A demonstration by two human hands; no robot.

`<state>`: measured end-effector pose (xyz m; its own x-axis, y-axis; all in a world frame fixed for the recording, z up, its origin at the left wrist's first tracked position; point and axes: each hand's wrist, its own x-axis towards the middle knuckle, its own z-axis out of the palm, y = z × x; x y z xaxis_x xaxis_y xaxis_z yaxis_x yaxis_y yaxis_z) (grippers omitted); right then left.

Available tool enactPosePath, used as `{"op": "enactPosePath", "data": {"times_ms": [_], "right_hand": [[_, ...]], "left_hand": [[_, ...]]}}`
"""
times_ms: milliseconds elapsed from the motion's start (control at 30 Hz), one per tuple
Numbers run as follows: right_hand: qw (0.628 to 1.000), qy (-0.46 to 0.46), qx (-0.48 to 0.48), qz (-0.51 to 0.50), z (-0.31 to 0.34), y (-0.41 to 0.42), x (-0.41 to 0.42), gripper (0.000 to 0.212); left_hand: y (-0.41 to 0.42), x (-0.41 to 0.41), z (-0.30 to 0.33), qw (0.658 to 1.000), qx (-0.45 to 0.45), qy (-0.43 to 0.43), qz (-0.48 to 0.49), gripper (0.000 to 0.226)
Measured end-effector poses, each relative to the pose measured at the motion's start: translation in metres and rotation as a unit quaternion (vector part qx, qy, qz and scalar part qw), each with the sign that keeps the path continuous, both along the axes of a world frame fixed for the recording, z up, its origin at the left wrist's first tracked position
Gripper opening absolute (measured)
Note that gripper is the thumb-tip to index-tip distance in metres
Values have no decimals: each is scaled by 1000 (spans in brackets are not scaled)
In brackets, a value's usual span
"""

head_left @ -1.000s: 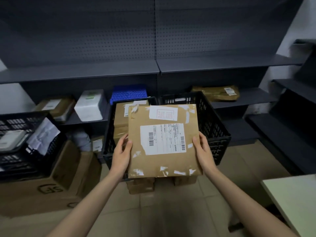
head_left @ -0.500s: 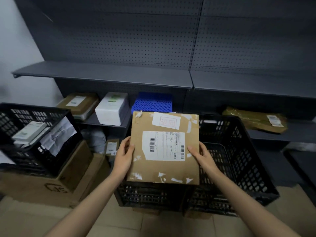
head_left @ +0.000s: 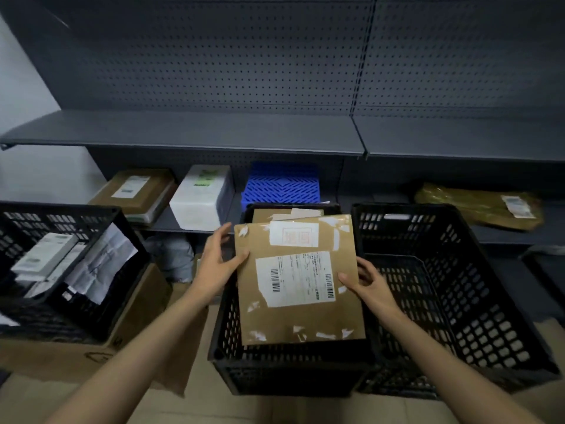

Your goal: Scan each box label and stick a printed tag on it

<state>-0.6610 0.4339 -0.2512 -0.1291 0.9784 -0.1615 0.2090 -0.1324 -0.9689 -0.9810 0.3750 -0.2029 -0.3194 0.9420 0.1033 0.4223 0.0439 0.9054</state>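
Nearest, two bare forearms reached forward over the floor toward a black crate [head_left: 290, 374], and across the top of that crate lay the flat brown box [head_left: 301, 319], its near edge resting toward the crate's near rim and its far edge tipped up over more cardboard stacked inside. The left hand [head_left: 218, 264] met the box at its left edge near the far left corner, thumb laid on the top face and the fingers spread loosely beyond the edge; whether they curled under it could not be told. The right hand [head_left: 365, 278] pinched the right edge about midway, thumb on top just beside the shipping label [head_left: 295, 278] and fingers curled below. Judging by its thin profile and unbowed faces, the box was probably light and fairly stiff, so a grip on the two side edges looked sound; the glossy tape scraps (scattered at the corners) might be slick, and fingers should stay off the barcodes so a scanner could read them. A smaller white sticker [head_left: 294, 234] sat near the far edge. To the right stood a second black crate [head_left: 458, 301], to the left a third [head_left: 61, 270] holding papers, and beyond them the grey shelf [head_left: 198, 130] with parcels beneath it.
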Motion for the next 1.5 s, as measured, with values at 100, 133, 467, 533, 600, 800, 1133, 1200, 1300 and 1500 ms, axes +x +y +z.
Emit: {"op": "enactPosePath", "data": {"times_ms": [100,133,467,533,600,800,1133,1200,1300,1500], "right_hand": [[1000,-2,-15,4,-9,-5,-1,63],[1000,-5,-19,8,-12,-8,0,61],[999,44,-13,-3,-31,-38,2,75],[999,50,-17,4,-32,-41,3,74],[999,40,-28,20,-34,-43,5,67],[995,-51,-30,77,-34,-48,22,69],[927,-293,68,225,-6,-22,2,91],[903,-342,65,253,-13,-20,-2,92],[871,-395,63,284,-30,-25,-6,96],[856,-424,41,292,-61,-37,-9,96]], "left_hand": [[23,-14,7,985,-29,147,-87,63],[29,-14,9,971,-37,204,-118,62],[64,-24,28,904,-191,226,-309,88],[65,-22,29,896,-215,201,-331,88],[64,-20,25,891,-221,212,-334,79],[32,-3,9,888,-134,298,-324,75],[-5,-3,-54,884,-109,344,-297,105],[-11,-3,-66,880,-111,358,-293,105],[-23,0,-82,869,-123,379,-295,104],[-35,7,-107,847,-165,403,-304,93]]}}
